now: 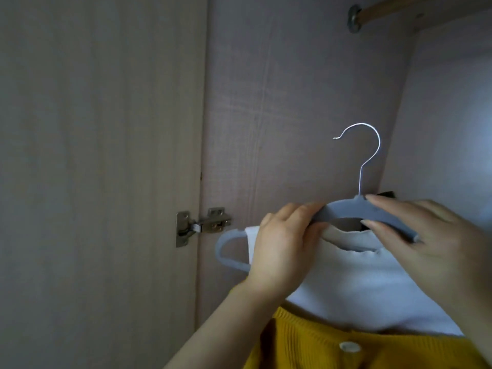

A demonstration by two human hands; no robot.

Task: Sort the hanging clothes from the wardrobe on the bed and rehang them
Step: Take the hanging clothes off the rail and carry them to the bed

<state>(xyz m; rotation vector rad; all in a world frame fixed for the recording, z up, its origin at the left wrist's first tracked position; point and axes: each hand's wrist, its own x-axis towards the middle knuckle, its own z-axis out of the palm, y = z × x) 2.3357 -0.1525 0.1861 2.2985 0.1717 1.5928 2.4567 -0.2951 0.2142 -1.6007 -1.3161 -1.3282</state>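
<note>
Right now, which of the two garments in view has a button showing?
The yellow ribbed knit at the bottom edge: one white button sits on it. The white top beneath the grey hanger shows none.

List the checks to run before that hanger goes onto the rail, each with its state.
1. Grip of the left hand on the grey curved hanger: ok, fingers curl round its left shoulder.
2. Grip of the right hand: ok, fingers pinch the right shoulder.
3. The silver wire hook upright and free: ok.
4. Hook level with the wooden wardrobe rail: not ok, the rail is well above it.
5. The white garment seated on both shoulders: cannot tell, the hands cover them.
</note>
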